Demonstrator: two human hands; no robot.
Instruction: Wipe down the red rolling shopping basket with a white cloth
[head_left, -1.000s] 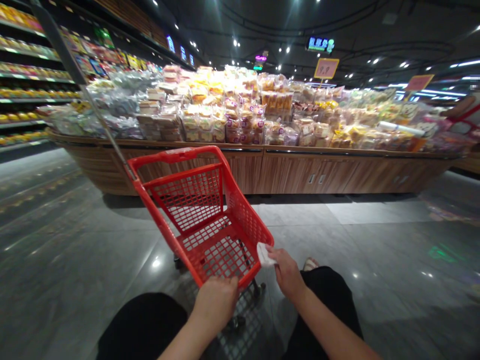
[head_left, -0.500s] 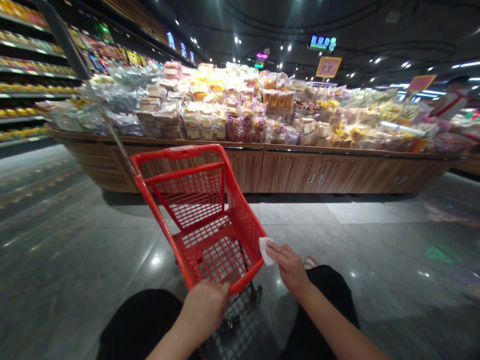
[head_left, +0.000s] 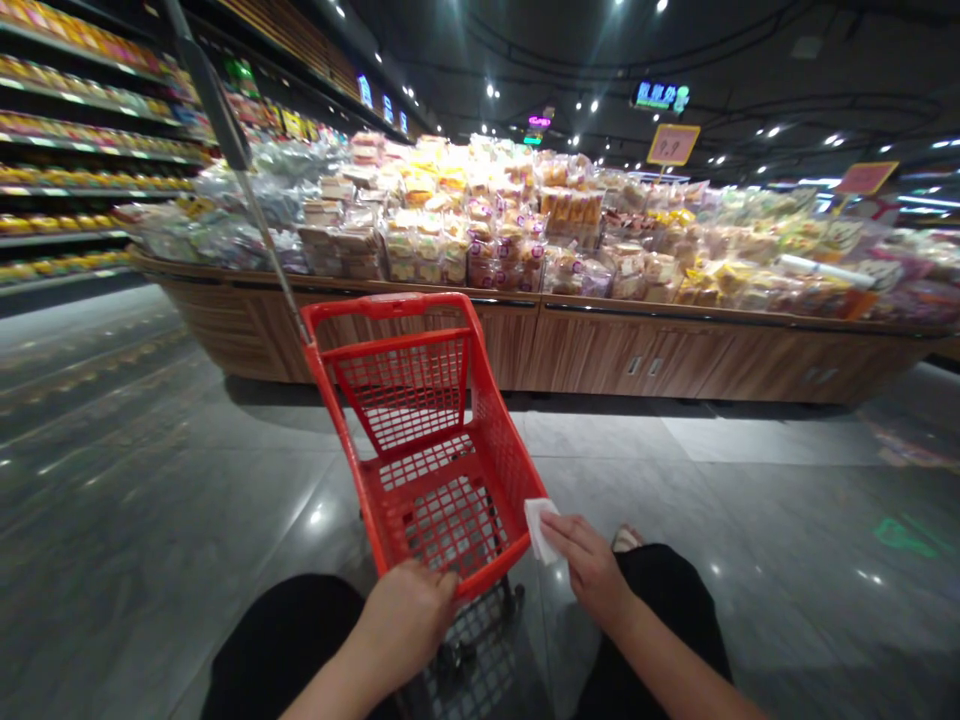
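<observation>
In front of me stands a small red plastic shopping cart (head_left: 491, 430) with grid walls and nothing in its basket. My left hand (head_left: 412, 612) is closed around the near rim of the cart. A folded white tissue (head_left: 541, 530) is pinched in my right hand (head_left: 591, 562), against the outside of the cart's right wall near its front corner. The right fingers lie along the tissue, and part of it is hidden under them. A long pole (head_left: 271, 250) with a dark grip rises from the cart's far left corner.
Behind the cart a wood-panelled display counter (head_left: 585, 345) is heaped with bagged bread and snacks (head_left: 495, 225). Stocked shelves (head_left: 82, 150) run along the left. Grey tiles (head_left: 247, 520) make up the floor. A price sign (head_left: 673, 145) stands above the goods.
The right hand and tissue have slid slightly nearer to me along the cart's wall. The left hand keeps its hold on the rim. The view has shifted a little left.
</observation>
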